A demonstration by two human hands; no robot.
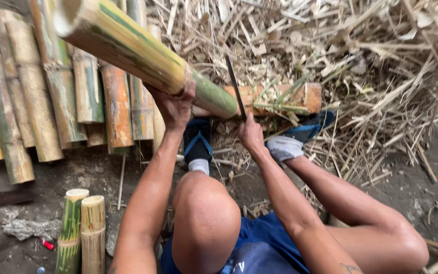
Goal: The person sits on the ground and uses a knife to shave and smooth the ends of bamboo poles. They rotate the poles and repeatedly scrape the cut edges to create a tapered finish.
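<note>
Knees in blue shorts sit closest to the camera, bent up, because the person is crouched low on the dirt ground.

Just past them, the left hand is wrapped from below around a long bamboo pole. It grasps the pole close to its green end. That end rests on a short orange bamboo log lying across in front of the feet. The other end tips up toward the camera.

The right hand is closed tight around the handle of a dark knife. The blade points up and stands right beside the green tip of the pole.

I think the pole is hard and stiff and will not bend. It is hollow, so it may be lighter than it looks. The skin looks smooth and a bit slippery. A good place to hold it is near the ring where the left hand is now, away from the blade.

Both feet wear blue sandals and grey socks.

Farther out on the left, many cut bamboo pieces lie side by side. Two short green pieces lie near the left arm. On the right is a big heap of dry strips and shavings.
</note>
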